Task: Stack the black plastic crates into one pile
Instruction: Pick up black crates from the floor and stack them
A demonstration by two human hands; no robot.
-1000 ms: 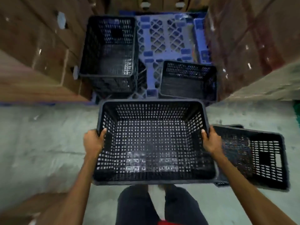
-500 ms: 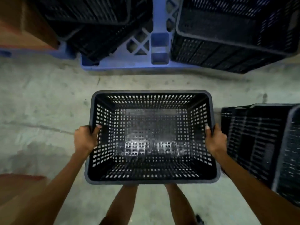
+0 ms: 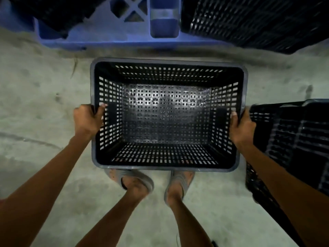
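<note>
An upright black perforated crate (image 3: 167, 114) fills the middle of the view, low over the concrete floor, open side up and empty. My left hand (image 3: 88, 119) grips its left rim and my right hand (image 3: 241, 126) grips its right rim, thumbs hooked inside. Another black crate (image 3: 292, 143) lies tipped on its side right of my right hand. On the blue pallet (image 3: 110, 36) at the top, one black crate (image 3: 258, 24) sits at the right and a second black crate (image 3: 49, 13) at the left, both cut off.
My two feet in grey sandals (image 3: 131, 180) stand just behind the held crate. Grey concrete floor (image 3: 39, 97) spreads to the left and in front. The pallet's front edge lies a short gap beyond the crate's far rim.
I have bent down and the crate in both hands has dropped close to the floor in front of the pallet. The boxes and the pallet's far part have left the view.
</note>
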